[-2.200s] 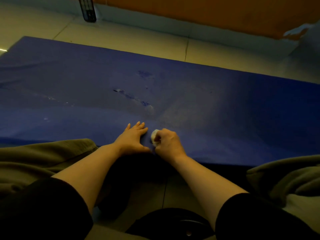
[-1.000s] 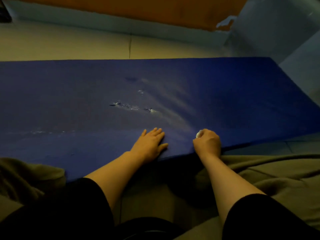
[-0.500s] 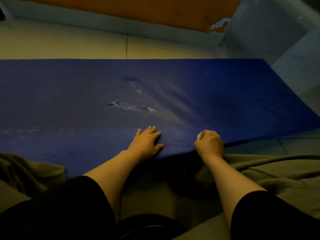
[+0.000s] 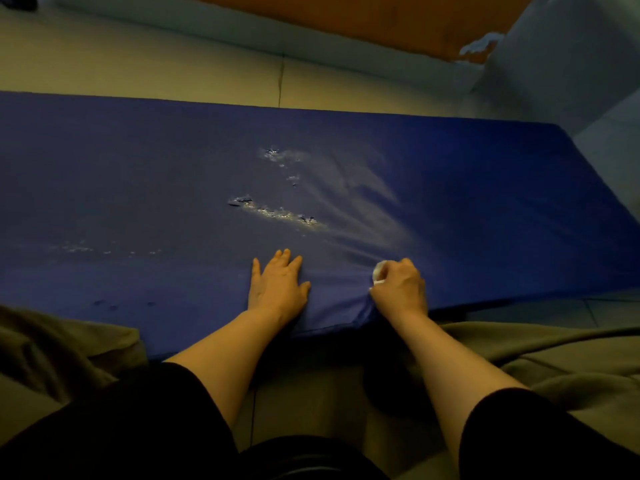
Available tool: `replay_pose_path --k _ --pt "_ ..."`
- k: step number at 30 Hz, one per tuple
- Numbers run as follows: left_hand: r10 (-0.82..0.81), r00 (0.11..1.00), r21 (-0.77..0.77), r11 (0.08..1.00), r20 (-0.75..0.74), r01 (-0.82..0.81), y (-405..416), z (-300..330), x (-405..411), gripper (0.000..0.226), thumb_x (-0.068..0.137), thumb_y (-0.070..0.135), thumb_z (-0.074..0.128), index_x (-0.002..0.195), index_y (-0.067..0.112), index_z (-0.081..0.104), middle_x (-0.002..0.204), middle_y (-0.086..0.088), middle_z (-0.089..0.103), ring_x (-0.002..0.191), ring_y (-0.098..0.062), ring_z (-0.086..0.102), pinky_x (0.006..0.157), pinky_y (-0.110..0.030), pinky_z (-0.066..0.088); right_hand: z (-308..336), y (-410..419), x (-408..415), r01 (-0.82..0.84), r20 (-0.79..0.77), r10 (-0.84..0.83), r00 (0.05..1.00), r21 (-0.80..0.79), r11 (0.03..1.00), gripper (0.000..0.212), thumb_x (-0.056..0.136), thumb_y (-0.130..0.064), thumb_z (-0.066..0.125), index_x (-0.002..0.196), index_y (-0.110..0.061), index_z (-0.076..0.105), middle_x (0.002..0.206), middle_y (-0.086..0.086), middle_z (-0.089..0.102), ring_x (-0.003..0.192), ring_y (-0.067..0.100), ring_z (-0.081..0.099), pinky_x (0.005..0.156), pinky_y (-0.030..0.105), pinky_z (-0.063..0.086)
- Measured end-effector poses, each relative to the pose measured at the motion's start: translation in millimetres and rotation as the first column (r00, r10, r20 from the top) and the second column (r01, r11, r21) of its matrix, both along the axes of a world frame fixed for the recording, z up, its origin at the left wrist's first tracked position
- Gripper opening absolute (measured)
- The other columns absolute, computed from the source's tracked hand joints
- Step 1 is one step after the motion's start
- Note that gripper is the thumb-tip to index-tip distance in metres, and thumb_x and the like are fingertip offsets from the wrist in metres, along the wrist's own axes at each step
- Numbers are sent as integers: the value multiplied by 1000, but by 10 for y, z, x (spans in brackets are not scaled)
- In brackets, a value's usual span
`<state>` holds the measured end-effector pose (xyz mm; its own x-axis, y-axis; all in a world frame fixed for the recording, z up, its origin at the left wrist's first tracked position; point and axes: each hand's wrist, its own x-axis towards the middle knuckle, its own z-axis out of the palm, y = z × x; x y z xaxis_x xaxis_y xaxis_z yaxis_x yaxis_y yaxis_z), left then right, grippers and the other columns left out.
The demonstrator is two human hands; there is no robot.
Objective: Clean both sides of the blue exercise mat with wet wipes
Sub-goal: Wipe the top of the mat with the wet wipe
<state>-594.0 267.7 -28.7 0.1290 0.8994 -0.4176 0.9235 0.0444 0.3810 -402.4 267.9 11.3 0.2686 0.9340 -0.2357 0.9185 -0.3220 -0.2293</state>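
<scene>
The blue exercise mat (image 4: pixel 138 188) lies flat across the tiled floor, its surface worn and flaked near the middle, with pale wet streaks fanning out from the near edge. My left hand (image 4: pixel 277 285) presses flat on the mat near that edge, fingers straight. To its right, my right hand (image 4: pixel 400 289) is balled around a crumpled white wet wipe (image 4: pixel 378 272) and pushes it against the mat. Only a small part of the wipe shows at the knuckles.
Olive-green trouser legs (image 4: pixel 554 362) lie along the mat's near edge on both sides. Pale floor tiles (image 4: pixel 173 64) run beyond the mat up to an orange wall (image 4: pixel 346 12). A light blue-grey block (image 4: pixel 561 57) stands at the far right corner.
My right hand with the wipe has stayed near the mat's front edge, with more pale wet streaks visible beside it. The left hand has stayed flat. The view has shifted slightly.
</scene>
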Motion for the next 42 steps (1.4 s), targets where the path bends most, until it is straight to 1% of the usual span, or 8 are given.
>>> replay_pose_path --k 7,14,22,25,29,36,40,42 --pt "44 999 5 999 12 -45 13 -94 -1 54 103 30 39 153 20 23 162 -2 12 149 -17 6 119 -47 -2 -270 -82 -691 -338 -211 333 919 10 941 7 81 -9 56 87 -7 60 103 14 56 92 33 56 77 34 41" --pt "65 994 40 997 86 -69 10 -92 -46 50 103 26 40 151 21 27 161 0 15 149 -15 8 119 -45 -3 -242 293 -139 25 -41 -23 999 51 998 19 85 -11 54 102 -3 56 112 19 54 98 40 55 79 38 42" --pt "95 990 46 994 100 -100 13 -149 -39 49 102 25 41 149 21 31 160 -1 20 148 -15 11 119 -44 -2 -397 137 -851 -350 -203 347 916 24 936 15 84 -12 59 96 -4 59 107 15 54 93 33 55 73 33 40" --pt "85 992 49 995 98 -90 19 -143 -58 51 101 26 44 150 21 31 160 -1 20 148 -14 12 119 -43 -2 -442 294 -549 -196 -210 203 956 53 979 17 85 -14 59 95 -1 64 106 19 58 96 38 57 82 40 45" --pt "72 992 53 996 107 -78 16 -123 -80 51 102 29 44 150 22 30 160 0 20 148 -15 13 119 -43 -3 -417 427 -221 -26 -49 30 998 64 998 18 89 -16 54 95 -1 63 109 18 55 93 38 55 76 37 43" --pt "101 989 27 994 112 -105 29 -114 -85 52 100 29 46 149 20 32 159 -1 23 147 -15 15 120 -41 -1 -524 272 -829 -342 -176 352 919 85 936 15 86 -12 57 93 -1 65 103 17 55 89 35 57 75 38 45" --pt "134 978 -4 991 157 -135 134 -29 -124 68 94 28 58 152 13 25 160 -6 18 148 -20 15 121 -40 8 -518 497 -411 -122 -139 141 980 136 983 19 88 -16 56 91 -1 68 104 18 53 86 39 58 73 36 45" --pt "156 972 -36 988 174 -152 221 28 -162 72 95 27 58 153 12 19 162 -6 11 149 -21 7 121 -42 8 -480 574 -248 1 -24 2 1000 127 992 21 90 -18 54 94 -1 66 108 19 52 88 41 56 73 37 44"
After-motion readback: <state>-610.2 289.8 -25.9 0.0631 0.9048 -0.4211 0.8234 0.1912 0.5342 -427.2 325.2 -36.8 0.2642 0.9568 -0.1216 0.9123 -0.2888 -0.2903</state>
